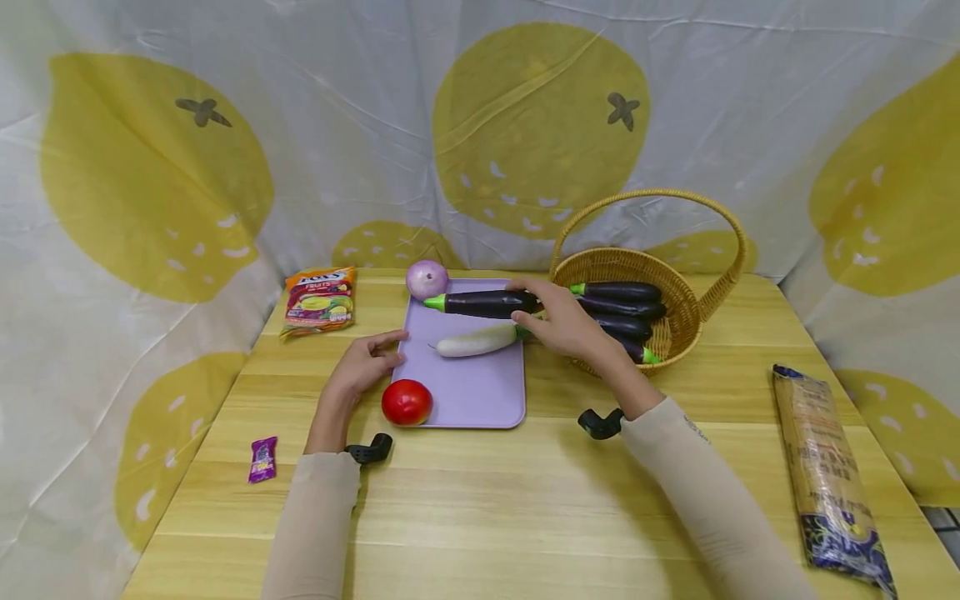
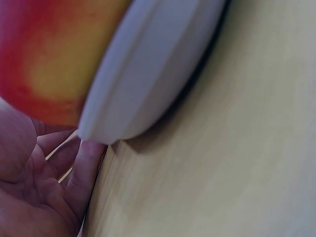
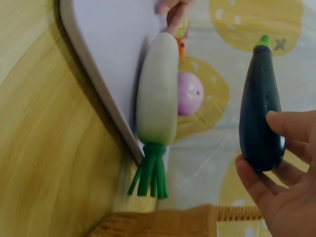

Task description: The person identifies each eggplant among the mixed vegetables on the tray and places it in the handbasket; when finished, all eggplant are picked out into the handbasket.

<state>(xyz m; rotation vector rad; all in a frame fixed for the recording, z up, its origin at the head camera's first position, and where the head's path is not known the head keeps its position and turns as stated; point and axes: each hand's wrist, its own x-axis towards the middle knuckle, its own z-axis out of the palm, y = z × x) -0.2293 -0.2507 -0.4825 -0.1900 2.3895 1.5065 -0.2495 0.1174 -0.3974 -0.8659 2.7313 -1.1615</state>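
My right hand (image 1: 555, 317) grips a dark eggplant (image 1: 480, 303) by its thick end, its green stem pointing left over the far part of the lilac tray (image 1: 480, 392). In the right wrist view, thumb and fingers close round that eggplant (image 3: 259, 108). A white radish (image 1: 477, 341) with green leaves lies across the tray, below the eggplant. My left hand (image 1: 365, 363) rests at the tray's left edge, fingertips against the rim. Beside it a red tomato (image 1: 407, 403) sits on the tray's near left corner, and a purple onion (image 1: 427, 280) on the far left one.
A wicker basket (image 1: 686, 312) with a tall handle holds several eggplants (image 1: 618, 308) right of the tray. An orange candy bag (image 1: 320, 302) lies at the back left, a small purple packet (image 1: 262, 460) nearer. A long noodle package (image 1: 828, 467) lies far right. A lemon-print curtain (image 1: 345, 125) hangs behind.
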